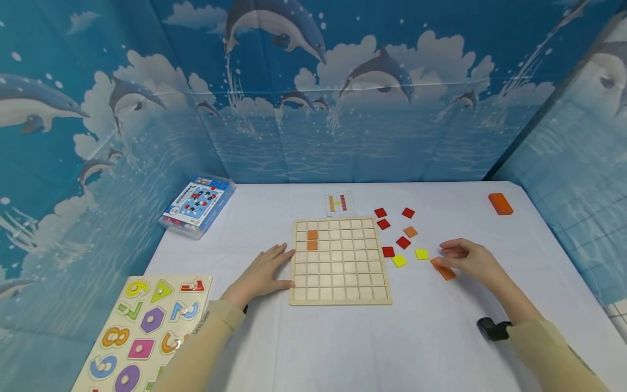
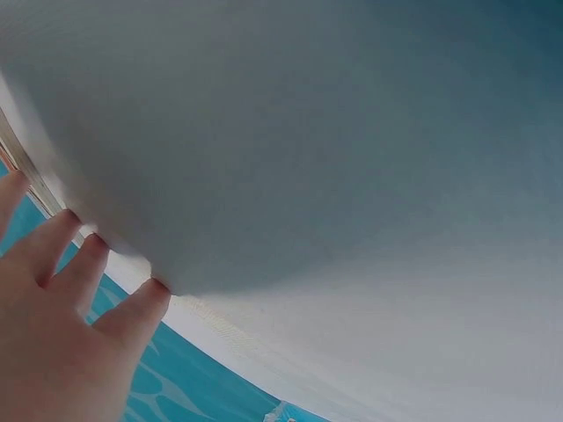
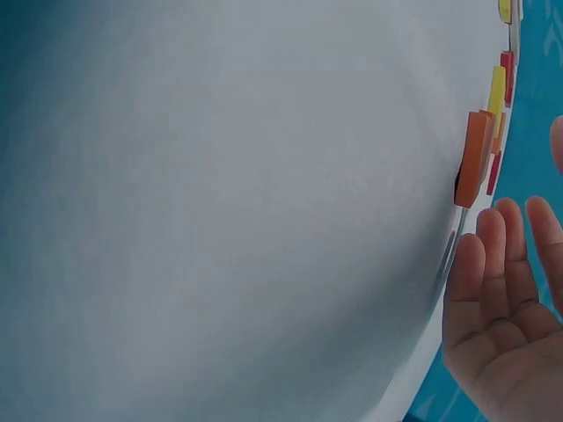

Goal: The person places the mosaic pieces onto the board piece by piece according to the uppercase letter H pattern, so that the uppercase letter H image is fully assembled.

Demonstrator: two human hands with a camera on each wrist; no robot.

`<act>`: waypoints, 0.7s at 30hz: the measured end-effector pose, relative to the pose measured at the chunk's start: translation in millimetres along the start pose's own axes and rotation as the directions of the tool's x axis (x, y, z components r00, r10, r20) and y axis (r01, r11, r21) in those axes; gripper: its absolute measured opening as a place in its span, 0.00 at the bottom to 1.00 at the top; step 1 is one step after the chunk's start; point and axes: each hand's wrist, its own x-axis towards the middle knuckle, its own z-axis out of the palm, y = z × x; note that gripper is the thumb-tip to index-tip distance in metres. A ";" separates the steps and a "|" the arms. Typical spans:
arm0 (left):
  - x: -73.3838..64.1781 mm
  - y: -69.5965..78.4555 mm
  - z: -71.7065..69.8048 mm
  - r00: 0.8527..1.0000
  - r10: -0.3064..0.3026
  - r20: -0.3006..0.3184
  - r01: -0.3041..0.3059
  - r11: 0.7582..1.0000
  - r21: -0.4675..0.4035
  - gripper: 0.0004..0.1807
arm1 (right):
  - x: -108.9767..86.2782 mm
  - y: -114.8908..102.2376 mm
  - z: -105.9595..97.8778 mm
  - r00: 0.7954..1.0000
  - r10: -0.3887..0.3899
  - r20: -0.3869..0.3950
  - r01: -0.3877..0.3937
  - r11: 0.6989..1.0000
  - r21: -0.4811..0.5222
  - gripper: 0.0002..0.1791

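Observation:
A light wooden grid board [image 1: 338, 268] lies on the white table. Two orange square tiles [image 1: 312, 240] sit one above the other in its upper left cells. My left hand [image 1: 262, 274] rests at the board's left edge, fingers spread and fingertips touching the rim. To the right of the board, my right hand [image 1: 471, 264] hovers by some orange tiles [image 1: 446, 273], thumb just over them. In the right wrist view its fingers are loosely bent with nothing between them, close beside an orange tile [image 3: 475, 160].
Loose red tiles [image 1: 403, 243], yellow tiles [image 1: 422, 254] and an orange tile [image 1: 410, 232] lie right of the board. Behind it is a pattern card [image 1: 340, 203]. An orange block [image 1: 501, 204] stands far right, a plastic box [image 1: 198, 207] back left, a number puzzle [image 1: 161, 316] front left.

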 end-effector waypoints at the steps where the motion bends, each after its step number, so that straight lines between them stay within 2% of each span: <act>1: 0.6 -0.2 0.4 1.000 -0.010 0.008 0.010 1.000 0.005 0.46 | 0.2 -0.1 0.4 1.000 0.003 0.004 -0.003 1.000 -0.003 0.40; 9: 1.1 1.3 0.2 1.000 -0.025 0.005 0.025 1.000 0.008 0.46 | 2.4 2.7 4.9 1.000 0.009 0.016 -0.008 0.999 -0.034 0.36; 21: -0.1 1.7 -0.4 1.000 -0.020 0.003 0.020 1.000 -0.006 0.46 | 1.3 -8.1 11.3 1.000 0.018 -0.014 -0.019 0.996 -0.085 0.29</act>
